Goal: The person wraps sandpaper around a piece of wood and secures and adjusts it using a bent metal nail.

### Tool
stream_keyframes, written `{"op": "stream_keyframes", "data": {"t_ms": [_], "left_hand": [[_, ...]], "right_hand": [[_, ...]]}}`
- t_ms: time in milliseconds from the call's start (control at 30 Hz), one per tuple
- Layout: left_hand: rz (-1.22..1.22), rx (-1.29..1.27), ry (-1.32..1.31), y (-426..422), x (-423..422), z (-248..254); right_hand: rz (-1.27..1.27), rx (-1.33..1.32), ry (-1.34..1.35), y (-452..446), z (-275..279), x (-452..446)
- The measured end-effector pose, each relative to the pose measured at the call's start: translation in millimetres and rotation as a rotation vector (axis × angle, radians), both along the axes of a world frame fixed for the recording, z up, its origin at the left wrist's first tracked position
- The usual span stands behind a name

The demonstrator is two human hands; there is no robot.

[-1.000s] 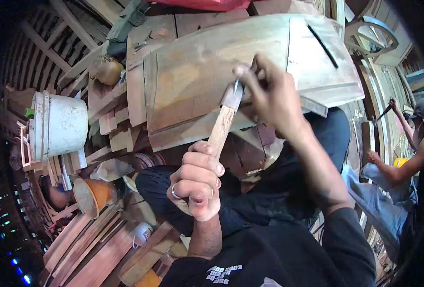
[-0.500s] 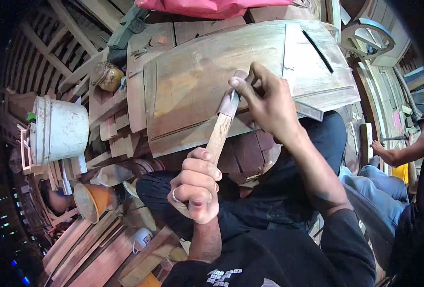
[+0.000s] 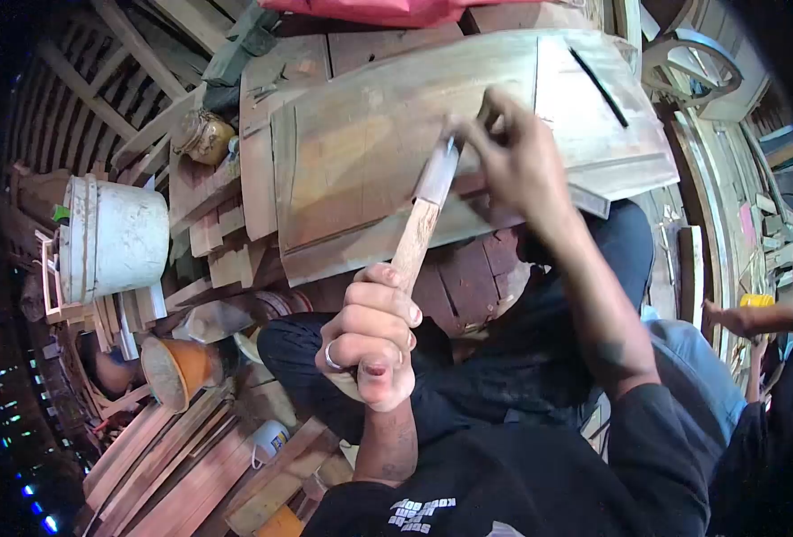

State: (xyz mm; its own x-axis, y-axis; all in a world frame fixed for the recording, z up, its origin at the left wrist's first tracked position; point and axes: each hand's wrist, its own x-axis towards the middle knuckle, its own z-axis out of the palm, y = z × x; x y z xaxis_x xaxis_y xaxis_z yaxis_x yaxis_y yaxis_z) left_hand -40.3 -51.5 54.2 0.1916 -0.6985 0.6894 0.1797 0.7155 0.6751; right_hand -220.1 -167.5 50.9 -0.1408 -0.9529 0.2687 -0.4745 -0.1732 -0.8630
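Observation:
My left hand (image 3: pixel 374 345) is closed round the lower part of a wooden stick (image 3: pixel 414 237), which slants up and to the right. Round the stick's upper end is a brownish strip that looks like sandpaper (image 3: pixel 435 176). The fingers of my right hand (image 3: pixel 522 166) are bent in a pinch at the top of this strip, smeared by motion. Beneath both hands, a wide wooden panel (image 3: pixel 361 116) with a curved far edge lies near my knees. A dark thin bar or slot (image 3: pixel 599 88) shows on its right part.
To the left are a white bucket (image 3: pixel 119 237), a jar (image 3: pixel 202 136) and an orange container (image 3: pixel 177 371). Planks (image 3: pixel 168 470) and a white mug (image 3: pixel 269 440) lie at the lower left. Another person's arm (image 3: pixel 750 319) shows at the right, near long boards.
My right hand has shifted slightly up and right along the strip and is now blurred. My left hand keeps its grip on the stick. The other person's arm at the right has moved.

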Motion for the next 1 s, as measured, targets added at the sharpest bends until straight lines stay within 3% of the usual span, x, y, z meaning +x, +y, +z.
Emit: {"op": "stream_keyframes", "data": {"t_ms": [33, 67, 100, 233, 367, 433, 467, 567, 600, 633, 700, 767, 833, 867, 900, 1000], "left_hand": [[-0.003, 0.004, 0.008, 0.2, -0.1, -1.1], [0.003, 0.013, 0.018, 1.6, 0.0, -2.5], [0.003, 0.027, 0.013, 3.1, -0.7, -1.6], [0.003, -0.002, -0.036, 0.8, -1.6, 3.6], [-0.009, 0.015, -0.031, 0.7, -1.2, 0.9], [-0.005, 0.009, -0.044, 2.4, -1.8, 3.6], [-0.017, 0.003, -0.056, 1.8, -2.3, 5.8], [-0.032, -0.011, -0.062, 1.2, 0.5, 2.5], [-0.033, -0.024, -0.04, -0.6, 0.3, 1.8], [-0.032, -0.018, -0.037, -1.4, 0.1, 0.0], [-0.001, -0.009, -0.023, 1.6, 1.5, -2.0], [-0.012, -0.016, -0.034, 2.4, 2.7, -1.1], [-0.01, -0.01, -0.021, -0.2, 0.8, 1.3], [-0.003, -0.02, -0.014, -3.0, -0.5, 1.4], [0.001, -0.017, -0.005, -2.6, -0.7, 0.7], [-0.004, -0.011, 0.007, 2.0, 1.0, -3.5]], "right_hand": [[0.051, -0.041, -0.047, 10.7, 7.2, 7.3], [0.083, 0.141, -0.162, 19.6, 17.6, 9.8], [0.082, 0.155, -0.168, 14.6, 12.6, 6.8], [-0.063, 0.049, 0.005, -10.6, 4.3, -7.3], [0.097, 0.026, -0.139, 17.6, 11.8, 4.9], [0.04, 0.278, -0.28, 6.2, 22.2, -2.9], [-0.055, 0.033, -0.023, -16.7, -14.5, -15.0], [0.009, 0.193, -0.178, 4.8, 20.9, -8.2], [0.089, -0.006, -0.096, 13.6, 15.8, -2.5], [0.147, 0.13, -0.218, 20.5, 14.1, 1.3], [0.127, 0.18, -0.284, 8.1, 6.2, -2.8], [0.003, 0.172, -0.091, -9.0, 5.0, -12.0], [0.053, 0.108, -0.184, 2.2, 7.4, -4.1], [0.083, 0.018, -0.025, 9.4, 1.7, 0.3], [0.138, 0.217, -0.227, 23.0, 20.0, 8.4], [0.009, 0.153, -0.194, 5.0, 6.4, 1.0]]}}
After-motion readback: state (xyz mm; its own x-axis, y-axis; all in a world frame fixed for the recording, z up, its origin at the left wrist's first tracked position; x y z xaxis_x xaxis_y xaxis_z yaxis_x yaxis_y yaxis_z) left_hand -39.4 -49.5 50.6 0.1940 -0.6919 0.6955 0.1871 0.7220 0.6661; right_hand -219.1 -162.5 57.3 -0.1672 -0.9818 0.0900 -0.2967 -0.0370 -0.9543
